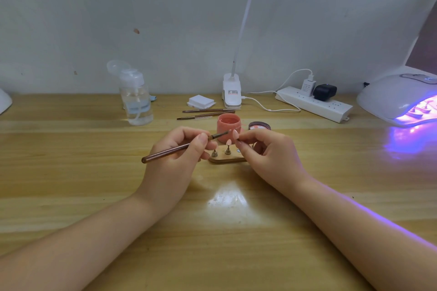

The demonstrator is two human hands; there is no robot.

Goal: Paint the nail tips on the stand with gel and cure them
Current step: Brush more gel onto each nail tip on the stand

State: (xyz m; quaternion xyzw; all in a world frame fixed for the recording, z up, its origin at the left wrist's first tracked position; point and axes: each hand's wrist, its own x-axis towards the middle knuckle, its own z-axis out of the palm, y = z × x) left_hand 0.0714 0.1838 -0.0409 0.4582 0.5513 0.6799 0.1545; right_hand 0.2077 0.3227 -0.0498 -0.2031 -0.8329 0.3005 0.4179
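My left hand (179, 149) pinches a brown brush (182, 147), its bristle end pointing right toward a pink nail tip (235, 134). My right hand (264, 151) pinches that nail tip's holder, lifted just above the wooden stand (227, 160). On the stand, one peg carries a pink nail tip (228, 142) and another metal peg (214, 153) is bare. The open pink gel jar (228, 125) stands right behind the stand, with its lid (259, 125) lying to its right. The curing lamp (399, 99) glows purple at the far right.
A clear pump bottle (136, 99) stands back left. Two spare brushes (205, 113) and white wipe pads (201, 101) lie behind the jar. A clip lamp base (232, 91) and a power strip (314, 104) with plugs and cables line the wall.
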